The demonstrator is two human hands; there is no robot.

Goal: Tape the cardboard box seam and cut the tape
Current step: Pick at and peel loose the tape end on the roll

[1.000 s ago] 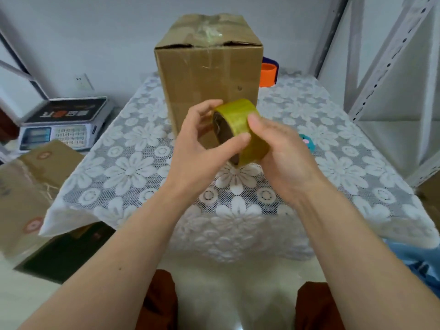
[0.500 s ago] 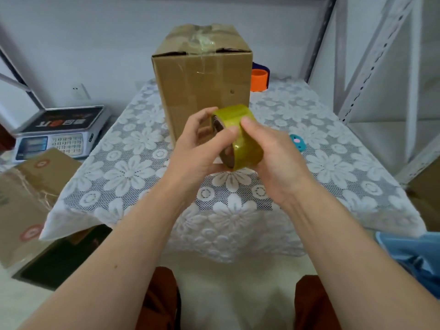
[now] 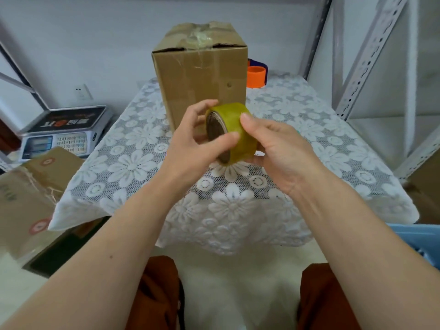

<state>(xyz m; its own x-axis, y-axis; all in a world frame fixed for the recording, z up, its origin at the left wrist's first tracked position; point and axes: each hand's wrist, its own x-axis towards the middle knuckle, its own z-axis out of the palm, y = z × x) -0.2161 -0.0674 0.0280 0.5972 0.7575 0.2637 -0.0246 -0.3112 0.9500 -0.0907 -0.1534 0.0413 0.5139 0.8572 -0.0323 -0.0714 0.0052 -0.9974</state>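
The tape roll (image 3: 234, 129) hides the cardboard box's (image 3: 200, 77) base at 12 o'clock; left hand (image 3: 190, 144) and right hand (image 3: 278, 151) both have fingers curled around the roll.

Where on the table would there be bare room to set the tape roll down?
The lace tablecloth is bare left and right of the cardboard box, and near its front edge. It is crowded behind the box, by the orange roll.

two hands: a left hand (image 3: 190, 144) and a right hand (image 3: 283, 151). one yellowish tape roll (image 3: 232, 132). one upright cardboard box (image 3: 202, 75) on the worktop (image 3: 133, 163). one orange roll (image 3: 256, 76) behind it. one weighing scale (image 3: 64, 129). one more cardboard box (image 3: 28, 196) lower left. one lace cloth (image 3: 333, 163).
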